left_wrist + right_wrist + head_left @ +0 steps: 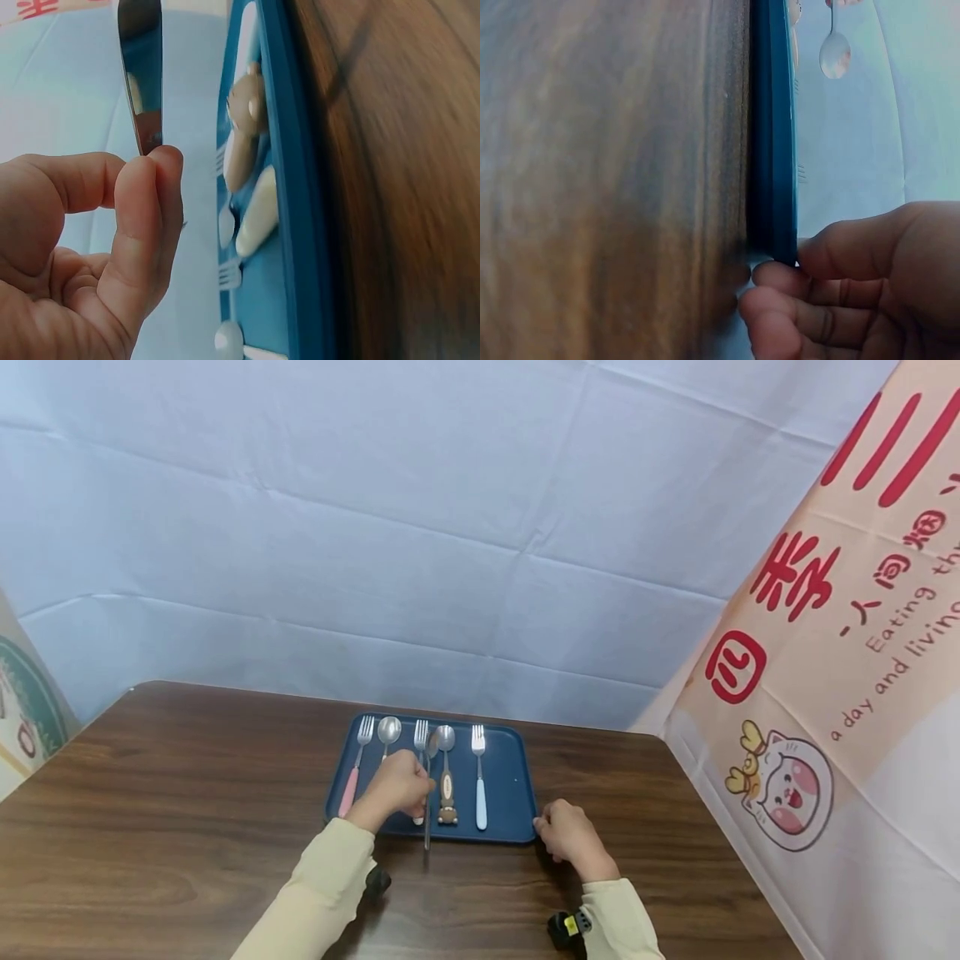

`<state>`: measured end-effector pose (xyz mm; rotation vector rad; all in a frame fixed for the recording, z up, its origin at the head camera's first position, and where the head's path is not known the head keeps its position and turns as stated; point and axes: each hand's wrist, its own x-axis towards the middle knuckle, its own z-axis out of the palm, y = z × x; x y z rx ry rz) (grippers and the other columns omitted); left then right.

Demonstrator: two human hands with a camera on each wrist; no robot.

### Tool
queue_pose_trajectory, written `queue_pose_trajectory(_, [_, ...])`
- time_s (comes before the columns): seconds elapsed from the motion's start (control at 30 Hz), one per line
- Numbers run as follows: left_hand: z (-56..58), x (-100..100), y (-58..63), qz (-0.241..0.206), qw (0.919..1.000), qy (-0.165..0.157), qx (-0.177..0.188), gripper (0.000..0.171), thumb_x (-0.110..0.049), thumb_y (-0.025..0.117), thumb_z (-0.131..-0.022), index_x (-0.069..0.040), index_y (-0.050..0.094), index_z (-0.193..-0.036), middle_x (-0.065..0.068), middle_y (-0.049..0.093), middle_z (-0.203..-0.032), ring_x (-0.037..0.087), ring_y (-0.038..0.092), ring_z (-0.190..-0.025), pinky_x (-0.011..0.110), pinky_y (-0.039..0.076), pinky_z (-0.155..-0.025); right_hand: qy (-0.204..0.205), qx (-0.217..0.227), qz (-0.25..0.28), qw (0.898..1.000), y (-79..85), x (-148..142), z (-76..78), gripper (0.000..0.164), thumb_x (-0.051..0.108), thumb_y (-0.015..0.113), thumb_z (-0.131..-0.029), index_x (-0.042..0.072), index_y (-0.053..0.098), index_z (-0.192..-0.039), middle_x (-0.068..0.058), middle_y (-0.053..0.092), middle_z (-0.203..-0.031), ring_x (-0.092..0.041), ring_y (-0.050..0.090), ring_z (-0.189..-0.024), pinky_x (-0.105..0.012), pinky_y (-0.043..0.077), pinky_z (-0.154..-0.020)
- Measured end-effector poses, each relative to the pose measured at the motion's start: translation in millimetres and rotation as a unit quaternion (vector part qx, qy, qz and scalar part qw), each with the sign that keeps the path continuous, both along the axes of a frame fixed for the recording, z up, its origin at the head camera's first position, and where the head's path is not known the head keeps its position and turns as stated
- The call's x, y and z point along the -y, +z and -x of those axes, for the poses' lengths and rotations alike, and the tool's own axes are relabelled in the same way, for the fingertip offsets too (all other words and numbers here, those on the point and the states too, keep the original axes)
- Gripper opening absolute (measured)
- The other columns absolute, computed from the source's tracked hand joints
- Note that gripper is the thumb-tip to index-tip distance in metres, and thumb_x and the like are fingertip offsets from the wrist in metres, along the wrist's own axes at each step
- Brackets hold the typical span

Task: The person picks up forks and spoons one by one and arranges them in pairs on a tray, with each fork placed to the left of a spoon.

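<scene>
My left hand (399,783) pinches a plain metal spoon (835,56) by its handle, holding it above the middle of a blue tray (506,785). The spoon's handle end sticks out past the tray's front edge in the head view. At the front right corner, my right hand (567,832) grips the tray's rim between thumb and fingers. On the tray lie a pink-handled fork (349,789), a spoon (389,728), a white-handled fork (421,732), a spoon with a brown bear handle (447,802) and a fork with a pale blue handle (481,793). The left hand partly covers two of them.
The tray sits toward the far edge of a brown wooden table (187,827). Behind hangs a pale cloth (375,527), and a printed banner (825,635) with red characters and a cartoon figure runs down the right side.
</scene>
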<state>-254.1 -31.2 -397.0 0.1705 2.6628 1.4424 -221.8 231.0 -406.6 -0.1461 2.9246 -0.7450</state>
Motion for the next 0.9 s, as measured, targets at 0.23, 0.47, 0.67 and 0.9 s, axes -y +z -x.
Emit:
queue_pose_trajectory(0.23, [6.1, -13.6, 2.5, 0.004, 0.9996, -0.024, 0.011, 0.039, -0.003, 0.056, -0.085, -0.007, 0.05, -0.047, 0.003, 0.051, -0.044, 0.014, 0.058, -0.041, 0.027, 0.052, -0.05, 0.006, -0.008, 0.0, 1.0, -1.6, -0.2, 0.3, 0.024, 0.007, 0.053, -0.092, 0.004, 0.057, -0.069, -0.004, 0.048, -0.049, -0.015, 0.048, -0.04, -0.029, 0.041, -0.044])
queue_pose_trajectory(0.47, [14.2, -27.2, 5.5, 0.006, 0.9994, -0.03, 0.014, 0.041, -0.004, 0.059, -0.085, -0.009, 0.048, -0.045, 0.004, 0.052, -0.043, 0.016, 0.059, -0.042, 0.027, 0.052, -0.055, 0.001, -0.002, -0.003, 1.0, -1.8, -0.4, 0.3, 0.023, 0.007, 0.053, -0.092, 0.004, 0.057, -0.07, -0.005, 0.048, -0.049, -0.015, 0.049, -0.041, -0.029, 0.041, -0.044])
queue_pose_trajectory(0.67, [21.6, -42.7, 7.8, -0.001, 0.9994, -0.034, 0.001, 0.04, -0.001, 0.058, -0.083, -0.008, 0.048, -0.045, 0.004, 0.05, -0.042, 0.016, 0.059, -0.04, 0.026, 0.051, -0.049, 0.0, -0.001, -0.002, 1.0, -1.7, -0.6, 0.3, 0.025, 0.008, 0.053, -0.093, 0.004, 0.057, -0.069, -0.005, 0.048, -0.05, -0.016, 0.049, -0.041, -0.029, 0.041, -0.044])
queue_pose_trajectory(0.9, [27.8, -58.4, 5.8, 0.019, 0.9984, -0.051, -0.016, 0.04, -0.001, 0.059, -0.083, -0.009, 0.046, -0.046, 0.003, 0.048, -0.04, 0.015, 0.058, -0.039, 0.026, 0.05, -0.048, 0.005, -0.006, 0.0, 1.0, -3.4, -1.3, -0.2, 0.025, 0.008, 0.052, -0.093, 0.005, 0.056, -0.068, -0.004, 0.048, -0.049, -0.015, 0.048, -0.041, -0.029, 0.04, -0.044])
